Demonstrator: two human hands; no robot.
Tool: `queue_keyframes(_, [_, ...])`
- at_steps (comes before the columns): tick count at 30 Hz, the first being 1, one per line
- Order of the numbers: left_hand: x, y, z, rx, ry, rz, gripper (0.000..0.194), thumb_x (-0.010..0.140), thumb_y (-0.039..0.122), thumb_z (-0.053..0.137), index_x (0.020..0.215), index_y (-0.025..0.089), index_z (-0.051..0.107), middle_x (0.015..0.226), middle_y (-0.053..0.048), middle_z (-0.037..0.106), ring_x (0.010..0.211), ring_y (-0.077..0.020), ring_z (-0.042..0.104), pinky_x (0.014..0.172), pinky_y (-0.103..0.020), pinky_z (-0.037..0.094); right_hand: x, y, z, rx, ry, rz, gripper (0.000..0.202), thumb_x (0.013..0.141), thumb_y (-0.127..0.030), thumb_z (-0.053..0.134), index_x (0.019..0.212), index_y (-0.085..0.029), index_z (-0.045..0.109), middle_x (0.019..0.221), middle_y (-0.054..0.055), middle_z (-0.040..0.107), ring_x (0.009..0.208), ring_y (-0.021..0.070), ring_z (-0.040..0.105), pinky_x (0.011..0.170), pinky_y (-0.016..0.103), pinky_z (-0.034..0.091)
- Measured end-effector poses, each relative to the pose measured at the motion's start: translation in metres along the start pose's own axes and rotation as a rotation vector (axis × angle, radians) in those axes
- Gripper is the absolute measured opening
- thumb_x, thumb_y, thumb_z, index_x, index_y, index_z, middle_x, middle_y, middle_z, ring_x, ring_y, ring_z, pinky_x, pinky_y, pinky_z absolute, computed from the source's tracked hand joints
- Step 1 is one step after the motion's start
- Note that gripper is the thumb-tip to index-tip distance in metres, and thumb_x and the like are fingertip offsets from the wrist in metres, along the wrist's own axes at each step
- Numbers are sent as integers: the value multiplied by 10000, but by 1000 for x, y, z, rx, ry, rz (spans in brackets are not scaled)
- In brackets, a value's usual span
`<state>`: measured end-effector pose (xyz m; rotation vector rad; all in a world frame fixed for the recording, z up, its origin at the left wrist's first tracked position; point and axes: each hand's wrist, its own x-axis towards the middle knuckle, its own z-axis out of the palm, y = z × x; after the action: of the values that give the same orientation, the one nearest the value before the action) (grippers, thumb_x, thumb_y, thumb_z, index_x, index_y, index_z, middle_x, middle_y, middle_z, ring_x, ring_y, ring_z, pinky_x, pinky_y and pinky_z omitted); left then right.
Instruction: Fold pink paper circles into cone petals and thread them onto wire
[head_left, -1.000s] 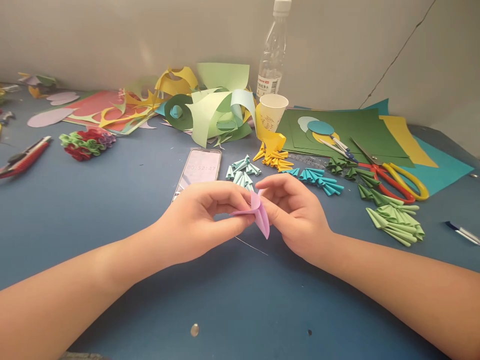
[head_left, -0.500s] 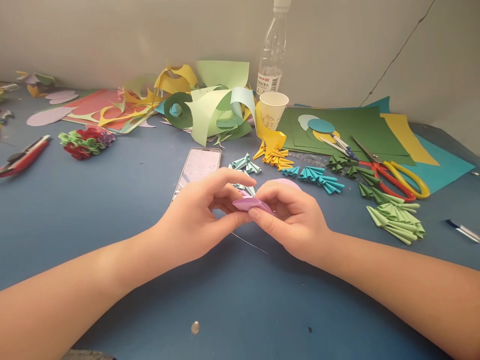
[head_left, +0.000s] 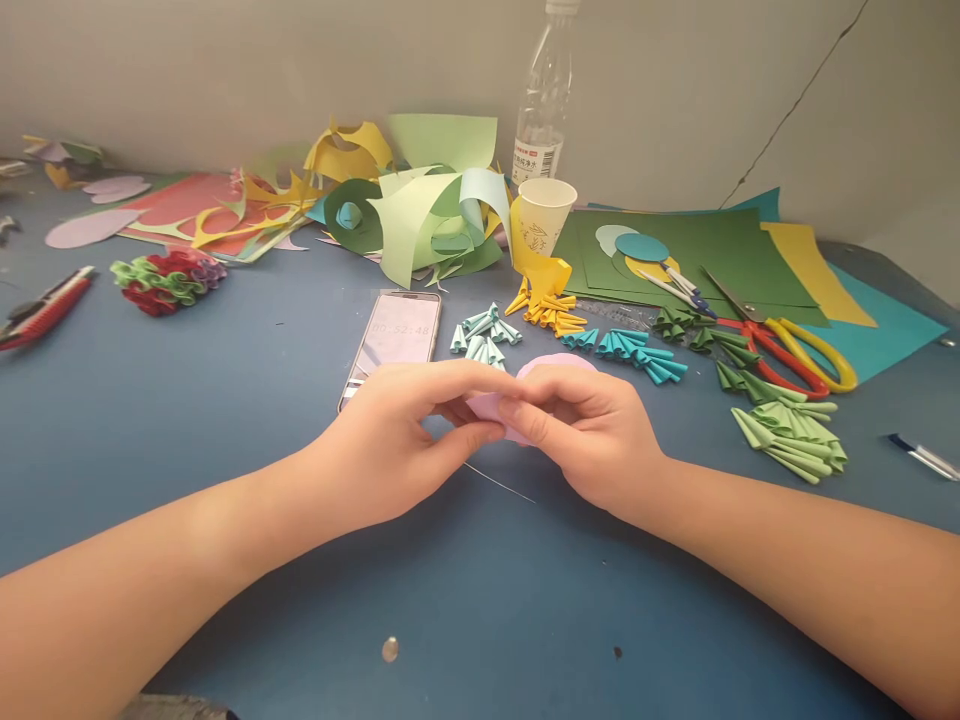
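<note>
A small piece of pink-lilac paper [head_left: 489, 406] is pinched between both hands at the middle of the view. My left hand [head_left: 420, 430] grips its left side, thumb below and fingers above. My right hand [head_left: 592, 430] presses its thumb on the paper's right part. Just behind my right fingers lie pink paper circles [head_left: 559, 361]. Pale blue paper cones [head_left: 484, 335] sit beyond the hands, beside a phone [head_left: 394, 330] showing a timer. Yellow cones [head_left: 551, 312] and blue cones [head_left: 630, 350] lie further right.
Green cones [head_left: 795, 430] and scissors [head_left: 795, 350] are at the right. A paper cup [head_left: 546, 215] and a bottle [head_left: 541, 110] stand at the back, near paper scraps [head_left: 420, 220]. A ruffled paper piece [head_left: 169, 280] and a red cutter [head_left: 49, 310] lie left.
The pink-lilac paper has turned, and its curled edge now shows as a flatter face. My left fingers have closed in over it, and my right thumb has moved onto it.
</note>
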<state>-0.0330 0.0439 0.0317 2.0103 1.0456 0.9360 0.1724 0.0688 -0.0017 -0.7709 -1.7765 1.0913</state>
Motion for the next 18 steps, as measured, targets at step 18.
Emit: queue_keyframes(18, [-3,13,4,-164,69,-269,228,890,247,765,1107,182,741,893,-17,804,800,-145,746,726,-224,633,-1,2,-1,-130,-18,-102,280,981,-284,682,728,-181,621,658,5,598,647,143,533,598,299,396])
